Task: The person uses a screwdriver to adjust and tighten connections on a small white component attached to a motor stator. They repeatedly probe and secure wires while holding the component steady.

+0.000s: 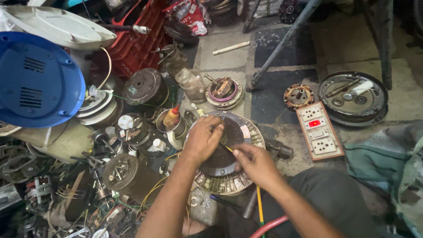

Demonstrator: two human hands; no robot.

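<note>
A round fan motor (240, 132) with a dark centre and a ring of metal slots lies on the floor in front of me. My left hand (203, 139) rests on its top with the fingers curled at the dark centre. My right hand (254, 162) sits at the motor's near right side, pinching a thin yellow-handled tool (259, 200) whose tip points toward the left hand. Both forearms reach in from the bottom of the view.
A switchboard with sockets and a lit red switch (319, 129) lies to the right, beside a round metal cover (352, 98) holding loose parts. Motor parts, wires and a small oil bottle (172, 117) crowd the left. A blue round housing (37, 79) sits far left.
</note>
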